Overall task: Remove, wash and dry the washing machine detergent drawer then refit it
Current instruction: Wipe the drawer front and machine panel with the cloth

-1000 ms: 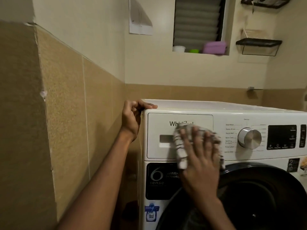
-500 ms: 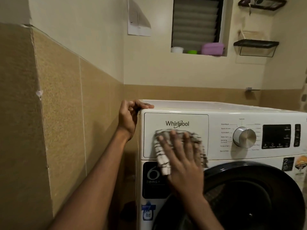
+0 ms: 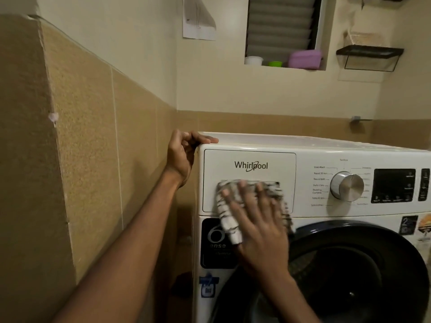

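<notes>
The left wall (image 3: 93,127) runs into a corner at centre frame, tan speckled tiles below, cream paint above. A curling sheet of paper (image 3: 198,19) hangs at top centre. To its right, a recessed louvred window (image 3: 279,24) has a sill holding a white cup (image 3: 253,60), a small green cup (image 3: 275,64) and a purple lidded box (image 3: 305,59). A black wire shelf (image 3: 369,57) is fixed at upper right, a small metal bracket (image 3: 355,118) below it. The light is warm and dim
</notes>
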